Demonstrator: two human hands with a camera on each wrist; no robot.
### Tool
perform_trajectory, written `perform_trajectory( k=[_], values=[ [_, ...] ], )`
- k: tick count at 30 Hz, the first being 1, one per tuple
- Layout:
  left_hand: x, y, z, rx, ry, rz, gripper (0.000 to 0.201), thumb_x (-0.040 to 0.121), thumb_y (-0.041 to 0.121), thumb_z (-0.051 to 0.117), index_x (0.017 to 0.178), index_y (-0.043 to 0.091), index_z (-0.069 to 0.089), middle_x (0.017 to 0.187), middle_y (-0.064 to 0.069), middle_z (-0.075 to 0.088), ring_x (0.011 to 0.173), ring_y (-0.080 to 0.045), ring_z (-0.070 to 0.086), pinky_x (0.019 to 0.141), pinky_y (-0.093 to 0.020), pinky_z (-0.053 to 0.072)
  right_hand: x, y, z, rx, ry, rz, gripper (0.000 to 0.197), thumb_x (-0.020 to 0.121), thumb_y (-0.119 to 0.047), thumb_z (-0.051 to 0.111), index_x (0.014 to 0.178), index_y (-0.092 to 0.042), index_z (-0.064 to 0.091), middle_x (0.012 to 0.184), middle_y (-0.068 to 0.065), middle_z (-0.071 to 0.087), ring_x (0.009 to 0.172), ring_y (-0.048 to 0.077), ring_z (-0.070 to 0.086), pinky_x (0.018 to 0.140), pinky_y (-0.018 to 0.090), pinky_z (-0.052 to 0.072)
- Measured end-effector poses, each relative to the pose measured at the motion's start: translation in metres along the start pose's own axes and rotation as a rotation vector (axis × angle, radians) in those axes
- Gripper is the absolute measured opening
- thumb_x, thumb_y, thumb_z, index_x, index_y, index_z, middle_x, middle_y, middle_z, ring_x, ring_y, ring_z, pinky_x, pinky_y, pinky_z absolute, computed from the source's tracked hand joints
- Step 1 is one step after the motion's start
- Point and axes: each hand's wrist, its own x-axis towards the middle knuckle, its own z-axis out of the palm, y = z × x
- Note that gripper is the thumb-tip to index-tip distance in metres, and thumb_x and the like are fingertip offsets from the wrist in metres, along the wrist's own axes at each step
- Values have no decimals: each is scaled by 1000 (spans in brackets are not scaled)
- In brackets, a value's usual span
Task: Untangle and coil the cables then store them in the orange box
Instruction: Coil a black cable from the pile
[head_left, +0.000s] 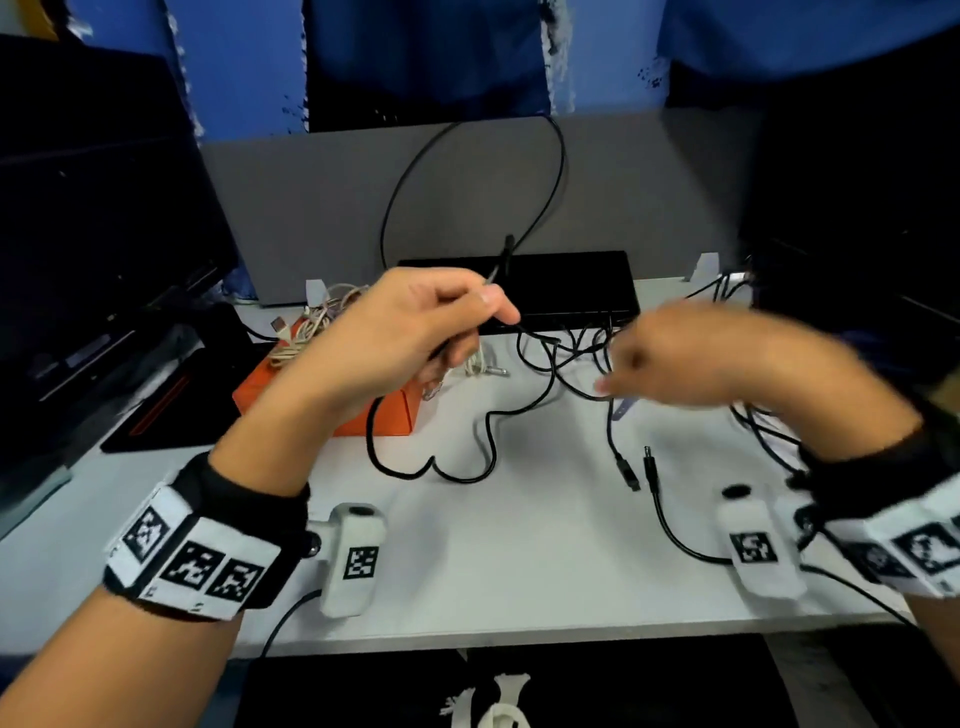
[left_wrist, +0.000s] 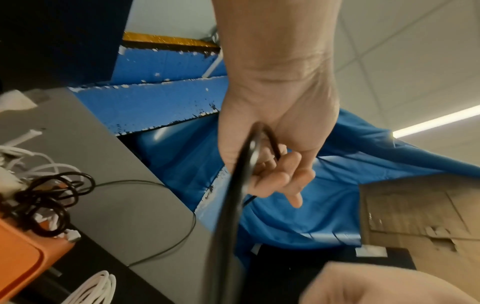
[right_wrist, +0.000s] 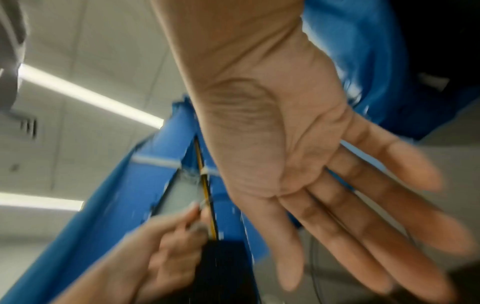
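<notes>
My left hand (head_left: 441, 317) is raised above the table and grips a thin black cable (head_left: 558, 171) that arcs up in a big loop behind it; its plug end sticks up past my fingers. In the left wrist view the same black cable (left_wrist: 233, 195) runs through my curled fingers (left_wrist: 280, 176). My right hand (head_left: 675, 358) is blurred, to the right of it, with fingers (right_wrist: 363, 216) spread and straight, holding nothing. The orange box (head_left: 291, 387) sits at the left, partly hidden by my left hand, with coiled beige cables (head_left: 311, 325) in it.
More black cables (head_left: 566, 353) lie tangled on the white table (head_left: 519, 545), with two loose plug ends (head_left: 636, 467) at centre right. A flat black device (head_left: 571, 280) lies at the back by a grey partition (head_left: 322, 208). A dark monitor (head_left: 88, 208) stands at the left.
</notes>
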Motion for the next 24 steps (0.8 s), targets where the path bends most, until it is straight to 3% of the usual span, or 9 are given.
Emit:
perform_trajectory(
  k=[3,6,8,10,12,18,20,22,24],
  values=[
    [9,4,9,145,-110,0,24,104,32,56,103,20,78,63,-2,59,56,-21,50,59,-36,42,3,-10,46,-245,-322,18,55,91,-73,49,84,-22,66,116,-7,70,104,22,65,77,33,47],
    [17,7,15,228,-155,12,27,102,37,59,105,18,78,75,-6,67,64,-14,56,68,-30,47,2,-3,67,-217,-529,14,39,93,-49,55,76,-16,68,82,-1,74,79,23,70,71,34,55],
    [29,6,17,336,-178,41,40,99,48,59,103,13,76,92,-15,72,69,-23,61,71,-34,51,6,6,66,-144,-568,-13,32,93,-35,54,77,-12,68,70,-1,71,65,18,67,75,35,60],
    [43,5,20,407,-173,60,59,94,63,56,105,7,72,105,-19,70,90,-36,67,88,-50,53,10,18,53,-75,-462,-39,31,97,-29,47,95,-10,71,77,0,77,61,9,68,76,34,60],
    [59,5,25,461,-130,70,71,90,72,52,107,6,69,106,-23,67,91,-32,67,95,-56,49,9,31,26,135,-283,-22,25,106,-27,42,103,-11,61,72,1,77,65,16,73,74,39,61],
    [94,15,56,617,30,215,43,108,41,43,98,3,61,95,-10,56,86,-23,55,73,-33,39,-15,30,-44,456,323,-54,17,106,-35,51,98,-22,58,71,6,69,61,18,69,63,37,53],
    [95,16,61,541,128,291,35,108,38,45,103,7,61,99,-2,54,92,-16,54,76,-27,37,-18,22,-46,701,362,-87,18,108,-31,48,100,-17,56,85,6,70,72,24,74,69,39,60],
    [92,16,62,480,180,356,28,106,32,49,116,11,65,107,-1,60,100,-14,59,85,-27,44,-20,13,-47,914,397,-145,19,111,-29,42,99,-19,53,78,5,67,64,28,72,68,48,59],
    [89,15,62,474,134,408,24,102,22,55,120,16,69,110,-1,64,102,-12,63,92,-28,48,-21,10,-47,1007,555,-169,20,112,-28,41,101,-21,56,65,1,53,49,14,57,52,35,48]
  ],
)
